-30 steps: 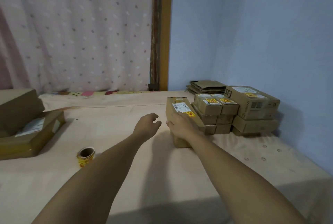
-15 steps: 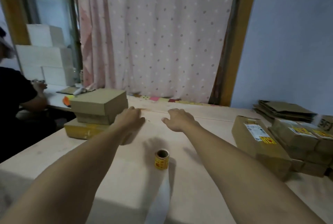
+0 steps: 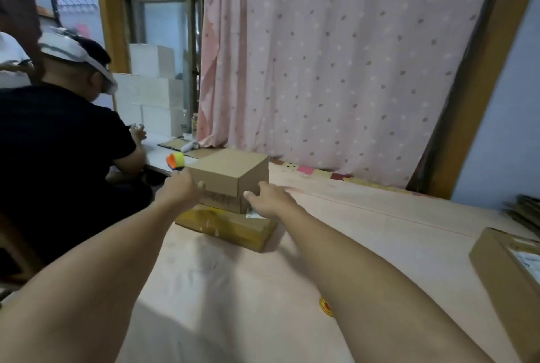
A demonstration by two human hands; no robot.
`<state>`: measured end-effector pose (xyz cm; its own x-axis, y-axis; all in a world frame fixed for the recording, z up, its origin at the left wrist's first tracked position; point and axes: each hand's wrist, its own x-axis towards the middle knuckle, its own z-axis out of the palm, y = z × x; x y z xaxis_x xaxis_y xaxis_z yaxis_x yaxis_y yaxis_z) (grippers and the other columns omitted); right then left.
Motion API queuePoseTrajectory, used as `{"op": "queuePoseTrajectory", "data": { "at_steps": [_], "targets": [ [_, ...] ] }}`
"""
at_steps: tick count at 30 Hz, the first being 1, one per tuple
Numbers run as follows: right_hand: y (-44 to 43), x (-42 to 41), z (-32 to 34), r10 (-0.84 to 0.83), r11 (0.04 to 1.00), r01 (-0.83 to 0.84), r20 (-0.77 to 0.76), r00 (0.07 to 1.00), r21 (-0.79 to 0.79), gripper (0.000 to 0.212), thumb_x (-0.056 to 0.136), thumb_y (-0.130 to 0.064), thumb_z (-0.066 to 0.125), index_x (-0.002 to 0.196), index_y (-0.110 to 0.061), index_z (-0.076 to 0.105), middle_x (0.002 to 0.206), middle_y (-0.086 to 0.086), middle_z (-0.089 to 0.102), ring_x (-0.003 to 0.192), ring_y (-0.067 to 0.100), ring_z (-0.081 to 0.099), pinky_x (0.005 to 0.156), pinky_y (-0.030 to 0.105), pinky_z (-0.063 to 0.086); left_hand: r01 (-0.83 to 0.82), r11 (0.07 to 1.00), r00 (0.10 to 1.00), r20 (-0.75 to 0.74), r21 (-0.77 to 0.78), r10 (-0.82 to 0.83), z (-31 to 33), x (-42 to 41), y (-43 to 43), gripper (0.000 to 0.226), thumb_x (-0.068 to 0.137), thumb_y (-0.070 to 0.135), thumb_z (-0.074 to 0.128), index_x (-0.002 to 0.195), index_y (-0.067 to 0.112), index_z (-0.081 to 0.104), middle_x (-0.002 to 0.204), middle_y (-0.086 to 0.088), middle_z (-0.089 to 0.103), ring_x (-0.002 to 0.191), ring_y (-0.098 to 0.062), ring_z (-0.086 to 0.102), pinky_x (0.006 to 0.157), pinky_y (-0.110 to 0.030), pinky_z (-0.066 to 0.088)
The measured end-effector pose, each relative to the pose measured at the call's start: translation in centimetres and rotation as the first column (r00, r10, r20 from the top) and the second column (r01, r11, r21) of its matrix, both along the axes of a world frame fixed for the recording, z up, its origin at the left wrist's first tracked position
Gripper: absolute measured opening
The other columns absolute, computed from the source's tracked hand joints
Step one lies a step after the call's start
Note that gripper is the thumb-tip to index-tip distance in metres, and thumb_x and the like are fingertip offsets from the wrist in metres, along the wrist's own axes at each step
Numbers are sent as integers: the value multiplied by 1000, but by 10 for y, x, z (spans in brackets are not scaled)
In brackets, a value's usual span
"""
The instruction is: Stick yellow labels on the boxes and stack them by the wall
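- Hanging behind the brown box point(image 3: 230, 171), a pink dotted curtain point(image 3: 350, 55) fills the far side.
- Under the brown box stretches the table point(image 3: 380, 245), a pale board; the box stands toward its far left corner.
- Left of the brown box, beyond the table's edge, another person point(image 3: 58, 152) in a black top sits with their back turned.
- Well to the right of the brown box and nearer the camera, a long box point(image 3: 502, 272) with a white printed slip lies at the picture's edge.
- Directly beneath the brown box lies a flat yellowish box point(image 3: 230, 228), jutting out toward the camera.
- The brown box sits closed and upright on that flat one.
- The left grip point(image 3: 179, 190) meets the brown box's left front edge, thumb on the front face; its fingers are hidden, so I cannot tell how they lie.
- The right grip point(image 3: 270, 200) straddles the right front corner, spread, thumb on the front face.
- Well nearer than the brown box, the roll of yellow labels point(image 3: 325, 305) lies on the table, mostly hidden behind the right forearm.
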<state>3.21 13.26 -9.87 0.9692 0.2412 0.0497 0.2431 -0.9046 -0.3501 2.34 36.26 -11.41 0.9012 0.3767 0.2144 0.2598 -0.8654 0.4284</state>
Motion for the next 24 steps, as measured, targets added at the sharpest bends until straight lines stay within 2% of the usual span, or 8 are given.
{"op": "queuePoseTrajectory", "data": {
  "at_steps": [3,6,9,12,14,17,21,24],
  "targets": [
    [21,15,-5,-49,969,80,-135,990,233,81,100,-65,35,163,-16,19,166,7,29,151,34,30,117,48,34,-79,946,995,39,-315,97,-7,15,10,68,102,49,45,149,2,33,146,-21,41,126,-40,49,96,-46,48],
    [35,29,-9,-88,886,194,-257,962,422,84,100,-66,37,164,-16,14,167,8,26,151,34,30,118,49,31,-22,786,989,104,-618,109,-14,26,11,70,104,46,46,156,3,26,154,-18,39,136,-39,43,97,-40,41],
    [42,38,-12,-77,817,233,-301,951,527,82,99,-67,38,163,-20,19,166,6,29,150,34,31,118,51,32,93,613,980,181,-785,84,-23,39,12,69,102,51,48,158,17,28,158,-8,37,138,-31,42,101,-41,38],
    [49,46,-18,-58,755,241,-303,951,610,82,91,-73,42,159,-28,28,161,3,37,146,34,37,117,54,35,139,494,964,231,-859,131,-24,48,7,71,98,54,54,159,30,26,161,-2,33,141,-30,38,106,-46,39],
    [52,51,-22,-77,704,272,-311,947,656,83,87,-75,43,156,-30,30,155,2,44,139,34,44,113,56,40,117,491,956,232,-863,179,-21,53,3,77,93,58,58,158,32,28,161,-4,33,141,-33,39,110,-52,40],
    [46,56,-25,-107,626,308,-312,944,717,66,96,-65,46,150,-29,35,134,2,54,119,29,55,105,53,48,84,489,961,200,-868,189,-23,62,2,78,81,67,64,147,28,49,149,-5,44,127,-31,51,103,-54,49],
    [24,55,-30,-170,463,360,-317,933,810,38,102,-51,51,123,-19,48,96,-3,54,79,15,52,97,49,56,89,523,948,234,-847,217,-25,60,-12,46,87,52,71,117,18,62,111,-8,63,97,-27,62,90,-53,58],
    [5,52,-32,-219,394,350,-282,934,850,33,99,-45,60,115,-17,51,88,-6,55,72,12,53,92,51,58,108,532,950,244,-840,193,-28,57,-25,33,87,43,76,102,17,64,99,-8,65,94,-32,67,85,-54,60]
  ]
}}
